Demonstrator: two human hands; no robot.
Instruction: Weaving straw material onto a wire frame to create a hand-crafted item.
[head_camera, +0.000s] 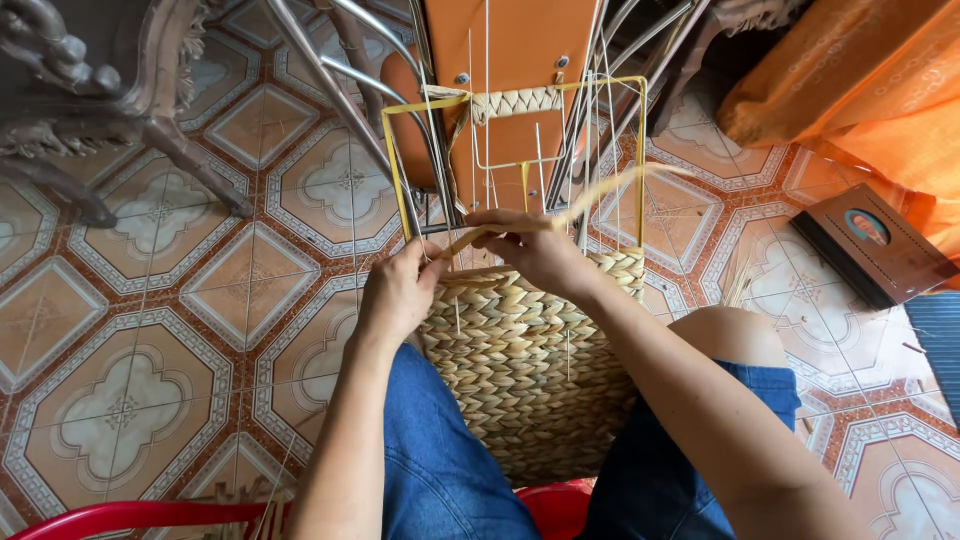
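A pale straw strand (560, 212) was pinched in the right hand (537, 248), fingers closed, and its near end was gripped by the left hand (400, 290), apparently to keep it taut. The half-woven basket (530, 360) was braced between the knees, so its rim stayed steady. The wire frame (515, 150) was stood above it on the tiled floor (150, 300).

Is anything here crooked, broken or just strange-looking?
Nothing looks damaged. The woven basket is only half finished: weave covers its lower part, while the yellow wire frame above stands bare. Both hands, left hand and right hand, grip a loose straw strand curling away.
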